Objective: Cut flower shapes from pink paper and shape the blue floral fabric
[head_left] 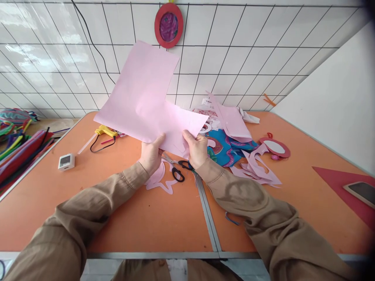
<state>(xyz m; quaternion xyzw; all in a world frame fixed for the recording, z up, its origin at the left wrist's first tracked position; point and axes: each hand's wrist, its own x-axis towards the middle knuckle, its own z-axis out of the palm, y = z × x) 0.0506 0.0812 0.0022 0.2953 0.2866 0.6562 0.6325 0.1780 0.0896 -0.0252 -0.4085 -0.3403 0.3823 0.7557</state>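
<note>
A large pink sheet of paper (140, 89) with a notch cut from its upper right is held up over the table in both hands. My left hand (151, 155) pinches its lower edge, thumb on top. My right hand (197, 149) grips the lower right part in the same way. Beneath the hands lie scissors (177, 175) with black handles, their blades partly hidden. Pink paper cutouts (159, 183) rest under and beside the scissors.
Pink scraps (258, 168), a blue patterned cloth (224, 146) and a red-rimmed oval (275, 147) lie right. A yellow glue gun (105, 130) and small white device (66, 161) sit left. A phone (361, 192) rests on red paper (331, 179). A metal seam (206, 212) crosses the orange table.
</note>
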